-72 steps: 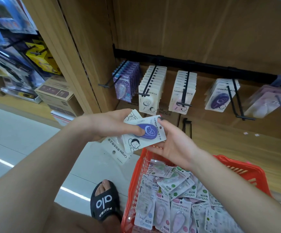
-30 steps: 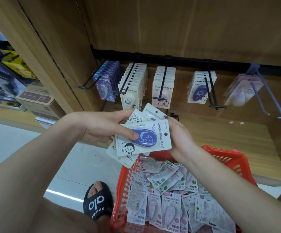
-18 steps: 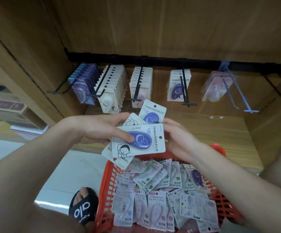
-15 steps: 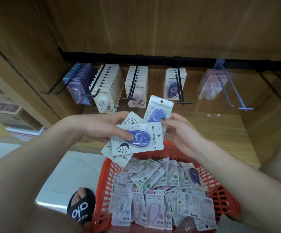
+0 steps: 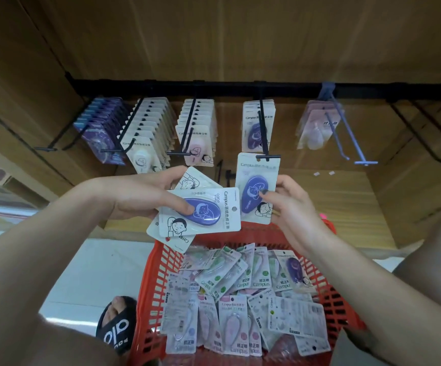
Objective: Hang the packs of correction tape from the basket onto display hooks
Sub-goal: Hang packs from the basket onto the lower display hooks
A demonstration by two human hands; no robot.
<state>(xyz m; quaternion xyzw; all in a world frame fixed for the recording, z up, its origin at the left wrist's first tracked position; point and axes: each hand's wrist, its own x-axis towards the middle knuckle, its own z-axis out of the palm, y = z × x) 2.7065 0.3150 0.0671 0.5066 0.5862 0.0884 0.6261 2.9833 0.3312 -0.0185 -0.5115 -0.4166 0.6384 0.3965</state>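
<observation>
My left hand point(image 5: 140, 196) grips a small fan of correction tape packs point(image 5: 200, 212), white cards with purple blisters, thumb pressed on the top one. My right hand point(image 5: 290, 204) pinches a single purple pack point(image 5: 256, 188) held upright, its top edge just below the tip of a black display hook point(image 5: 265, 138). That hook carries a few matching purple packs point(image 5: 256, 125) further back. Below my hands the red basket point(image 5: 158, 270) holds several more packs point(image 5: 240, 294), mostly pink and green.
A black rail point(image 5: 214, 88) under a wooden shelf carries more hooks: dark purple packs point(image 5: 100, 133), white packs point(image 5: 148, 136), pink packs point(image 5: 195, 136) and a pale pink set point(image 5: 317, 128) on a lilac hook. Bare black hooks point(image 5: 422, 133) stand at right. My sandalled foot point(image 5: 116, 323) is beside the basket.
My right hand has drawn one purple pack out of the fan and lifted it up to the hook's tip. The view has tilted and shifted right.
</observation>
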